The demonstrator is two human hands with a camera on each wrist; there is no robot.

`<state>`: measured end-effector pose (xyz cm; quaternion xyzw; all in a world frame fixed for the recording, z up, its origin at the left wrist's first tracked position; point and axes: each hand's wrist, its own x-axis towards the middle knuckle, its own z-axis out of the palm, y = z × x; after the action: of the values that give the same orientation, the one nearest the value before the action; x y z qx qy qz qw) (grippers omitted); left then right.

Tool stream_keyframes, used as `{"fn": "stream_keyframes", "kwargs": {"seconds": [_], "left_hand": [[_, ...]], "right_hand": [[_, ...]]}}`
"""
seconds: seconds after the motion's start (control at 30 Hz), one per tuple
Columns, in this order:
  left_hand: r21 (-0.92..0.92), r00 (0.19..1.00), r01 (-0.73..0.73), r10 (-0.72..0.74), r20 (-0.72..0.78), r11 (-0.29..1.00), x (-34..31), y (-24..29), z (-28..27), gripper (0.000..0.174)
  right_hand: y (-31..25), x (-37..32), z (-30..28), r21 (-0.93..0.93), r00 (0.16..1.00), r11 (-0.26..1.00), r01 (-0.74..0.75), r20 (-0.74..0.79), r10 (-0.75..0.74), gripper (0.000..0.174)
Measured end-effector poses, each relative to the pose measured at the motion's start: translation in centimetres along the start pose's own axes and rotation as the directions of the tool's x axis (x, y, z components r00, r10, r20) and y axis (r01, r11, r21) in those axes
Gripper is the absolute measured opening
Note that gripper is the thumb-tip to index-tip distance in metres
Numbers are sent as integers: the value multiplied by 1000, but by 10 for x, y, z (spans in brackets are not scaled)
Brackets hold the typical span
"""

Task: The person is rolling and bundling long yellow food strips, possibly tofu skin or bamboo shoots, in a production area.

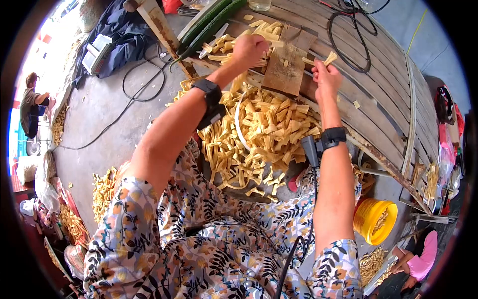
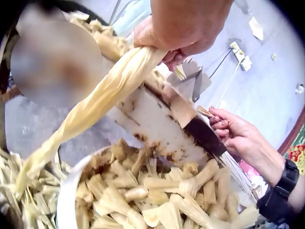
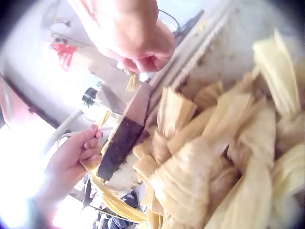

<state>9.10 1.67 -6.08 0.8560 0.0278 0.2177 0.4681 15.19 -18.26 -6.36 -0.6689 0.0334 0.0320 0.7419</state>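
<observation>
My left hand [image 1: 249, 49] [image 2: 186, 24] [image 3: 71, 157] grips a long pale-yellow strip [image 2: 95, 100] [image 3: 114, 202], whose loose end hangs over the pile in the left wrist view. Between the fingertips of my right hand [image 1: 327, 82] [image 2: 238, 136] [image 3: 136, 36] is a small piece with a flared end [image 1: 330, 58] [image 3: 132, 82]. A wooden board [image 1: 285, 72] lies on the bench edge between both hands. Below it, a heap of folded yellow pieces [image 1: 271, 122] [image 2: 162, 195] [image 3: 186, 176] fills a container with a white rim [image 1: 239, 122] [image 2: 67, 200].
Cucumbers [image 1: 206, 27] and more strips [image 1: 224, 45] lie left of the board on the slatted bench [image 1: 368, 84]. A black cable [image 1: 366, 47] loops at the back right. A yellow bucket [image 1: 363, 222] stands at lower right; a person in pink [image 1: 425, 256] sits beyond it.
</observation>
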Motion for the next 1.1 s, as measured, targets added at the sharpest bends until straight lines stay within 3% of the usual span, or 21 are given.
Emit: {"fn": "stream_keyframes", "kwargs": {"seconds": [0.07,0.13,0.23,0.3,0.4,0.43,0.53,0.7,0.8,0.87,0.93,1.0,1.03,1.07,1.1], "left_hand": [[11,993,37,-38,109,999,-6,18,-21,23],[-117,977,2,23,214,993,-19,32,-26,20],[-237,910,14,86,405,971,-42,42,-31,18],[-130,885,11,51,463,991,-56,58,-31,18],[-107,881,-69,111,460,992,-66,60,-19,17],[-114,885,-136,172,432,984,-70,64,-16,17],[-38,873,-279,270,406,959,-79,78,-8,17],[6,793,-502,458,401,865,-92,83,3,19],[91,859,-254,182,479,963,-96,78,-4,19],[199,867,-205,83,491,958,-89,82,-18,17],[150,861,-261,160,483,954,-84,77,-33,15],[164,834,-408,294,467,898,-78,71,-44,16],[81,803,-453,367,470,888,-71,66,-47,16],[-4,766,-497,440,468,868,-67,67,-51,17],[-97,758,-251,258,599,963,-63,69,-59,17]], "right_hand": [[-18,-13,-10,-81,991,997,11,132,-1,18],[-44,-32,-18,-189,961,982,-21,265,72,22],[-67,-63,-38,-521,870,852,50,442,219,30],[-70,-76,-57,-656,801,736,166,526,288,32],[-73,-79,-68,-692,869,693,200,453,201,33],[-76,-79,-64,-672,877,654,347,479,27,32],[-63,-85,-41,-382,867,882,275,496,-55,31],[-49,-94,-22,-595,831,783,181,519,202,22],[-44,-87,-27,-527,897,820,223,440,38,15],[-58,-82,-42,-425,911,872,243,409,-54,10],[-65,-75,-55,-507,926,813,286,364,-98,9],[-66,-81,-56,-547,852,794,264,518,73,12],[-68,-86,-55,-566,796,783,258,584,160,14],[-69,-94,-52,-519,690,824,229,683,238,14],[-71,-104,-46,-476,565,859,191,769,300,15]]}}
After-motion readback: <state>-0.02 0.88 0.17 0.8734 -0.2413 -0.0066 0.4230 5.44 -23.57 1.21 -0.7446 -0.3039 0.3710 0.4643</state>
